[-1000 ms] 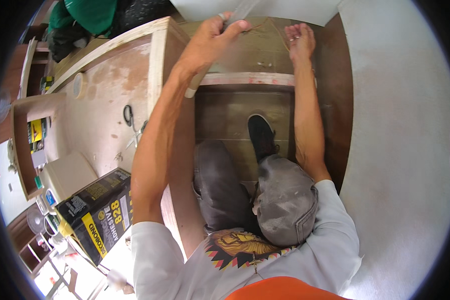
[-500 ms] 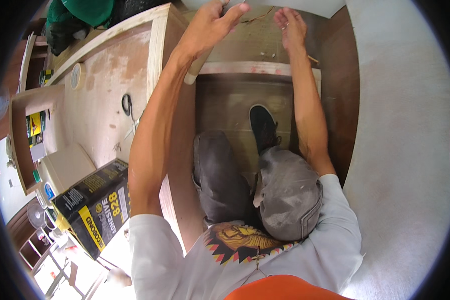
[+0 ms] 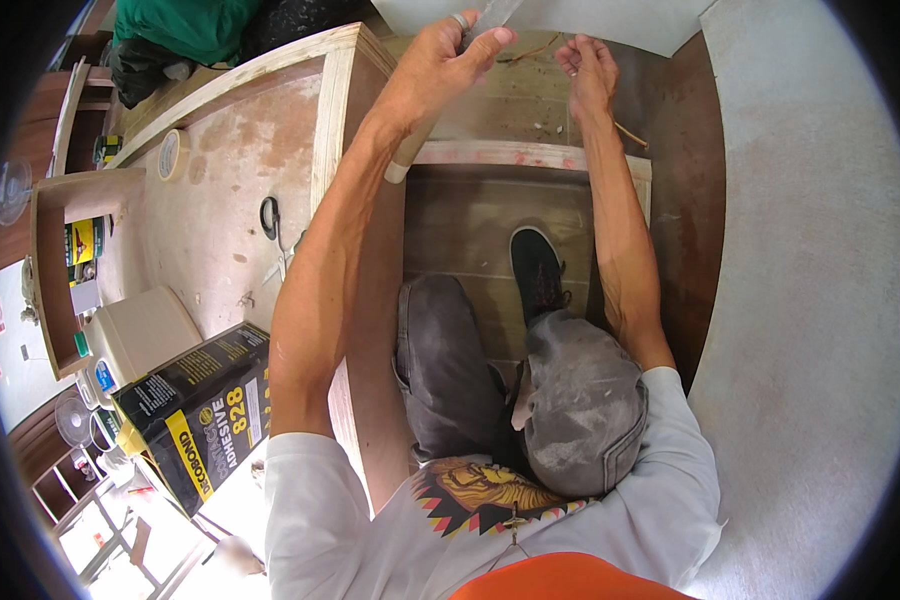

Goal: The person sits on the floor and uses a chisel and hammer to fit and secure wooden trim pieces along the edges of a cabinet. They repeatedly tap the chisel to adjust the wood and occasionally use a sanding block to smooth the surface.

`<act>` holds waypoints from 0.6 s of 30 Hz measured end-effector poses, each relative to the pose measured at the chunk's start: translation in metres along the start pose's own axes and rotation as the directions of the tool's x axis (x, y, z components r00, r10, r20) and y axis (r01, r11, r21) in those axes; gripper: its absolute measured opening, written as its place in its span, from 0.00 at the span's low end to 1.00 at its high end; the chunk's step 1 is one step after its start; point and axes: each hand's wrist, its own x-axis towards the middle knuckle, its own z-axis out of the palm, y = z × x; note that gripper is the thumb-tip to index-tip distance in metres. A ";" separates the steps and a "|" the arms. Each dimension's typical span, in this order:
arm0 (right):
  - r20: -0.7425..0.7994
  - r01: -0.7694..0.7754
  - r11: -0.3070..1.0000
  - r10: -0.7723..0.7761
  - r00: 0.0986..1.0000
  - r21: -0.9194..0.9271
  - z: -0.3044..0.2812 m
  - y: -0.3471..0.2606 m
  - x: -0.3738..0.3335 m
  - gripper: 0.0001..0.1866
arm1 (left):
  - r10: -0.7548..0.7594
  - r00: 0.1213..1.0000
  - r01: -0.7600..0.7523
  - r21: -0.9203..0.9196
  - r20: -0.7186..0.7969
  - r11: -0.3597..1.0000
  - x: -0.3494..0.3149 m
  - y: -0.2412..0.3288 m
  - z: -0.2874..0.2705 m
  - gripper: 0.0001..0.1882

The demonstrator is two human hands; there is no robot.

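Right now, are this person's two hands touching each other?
Apart. The head view shows a clear gap between the left hand and the right hand, with brown floor visible between them.

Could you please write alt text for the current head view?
A person's left hand grips a pale-handled tool near a wooden crossbar, the right hand raised nearby, partly curled. At left, scissors and a tape roll lie on a wooden panel, with a black-and-yellow box nearby.

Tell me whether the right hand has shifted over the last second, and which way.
Yes. The right hand has moved slightly left, judged against the brown side panel: the gap between them looks wider.
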 end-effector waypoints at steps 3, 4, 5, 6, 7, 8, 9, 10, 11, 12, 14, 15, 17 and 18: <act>0.008 0.010 0.999 -0.009 1.000 -0.041 -0.001 -0.003 0.001 0.08 | 0.005 1.000 -0.005 0.036 0.003 0.999 0.002 -0.007 0.000 0.23; 0.000 0.000 0.999 0.000 1.000 -0.039 -0.002 -0.003 0.001 0.08 | -0.002 1.000 0.002 0.038 0.006 0.999 0.001 -0.005 0.001 0.23; -0.008 -0.011 0.999 0.010 1.000 -0.036 -0.002 -0.003 0.002 0.07 | 0.001 1.000 -0.002 0.030 0.006 1.000 0.000 -0.004 0.002 0.23; -0.016 -0.021 0.999 0.020 1.000 -0.033 -0.002 -0.004 0.002 0.06 | 0.005 1.000 -0.005 0.021 0.006 1.000 0.000 -0.002 0.003 0.23; -0.014 -0.037 0.999 0.036 0.999 -0.012 -0.003 -0.004 0.002 0.06 | 0.010 1.000 -0.010 0.013 0.004 1.000 -0.001 0.000 0.003 0.23; -0.011 -0.052 0.999 0.052 0.999 0.009 -0.004 -0.004 0.001 0.05 | 0.015 1.000 -0.015 0.004 0.008 1.000 -0.001 0.000 0.003 0.23; -0.009 -0.068 0.997 0.068 0.998 0.029 -0.005 -0.005 0.001 0.04 | 0.021 1.000 -0.021 -0.006 0.012 1.000 0.000 0.000 0.003 0.23; -0.042 -0.088 0.995 0.090 0.995 0.035 -0.003 -0.005 -0.003 0.04 | 0.025 1.000 -0.024 -0.012 0.011 1.000 -0.001 0.000 0.002 0.23; -0.074 -0.109 0.993 0.111 0.991 0.040 -0.002 -0.004 -0.010 0.03 | 0.025 1.000 -0.025 -0.004 0.004 1.000 -0.001 -0.002 0.000 0.23; -0.107 -0.129 0.991 0.133 0.985 0.047 0.000 -0.005 -0.014 0.03 | 0.025 1.000 -0.025 0.004 -0.003 1.000 -0.002 -0.004 -0.001 0.23; -0.090 -0.159 0.986 0.162 0.983 0.046 -0.011 -0.002 -0.011 0.04 | 0.026 1.000 -0.026 0.005 0.000 1.000 0.000 -0.004 0.001 0.24; -0.082 -0.174 0.984 0.177 0.981 0.046 -0.016 0.000 -0.009 0.05 | 0.024 1.000 -0.024 0.003 0.003 1.000 0.001 -0.004 0.002 0.24; -0.053 -0.090 0.996 0.089 0.995 -0.014 -0.008 -0.001 -0.011 0.06 | 0.008 1.000 -0.008 0.009 0.006 1.000 0.001 -0.004 0.003 0.24; -0.036 -0.046 0.998 0.044 0.998 -0.043 -0.004 -0.002 -0.011 0.06 | 0.000 1.000 0.000 0.015 0.007 1.000 0.001 -0.004 0.003 0.24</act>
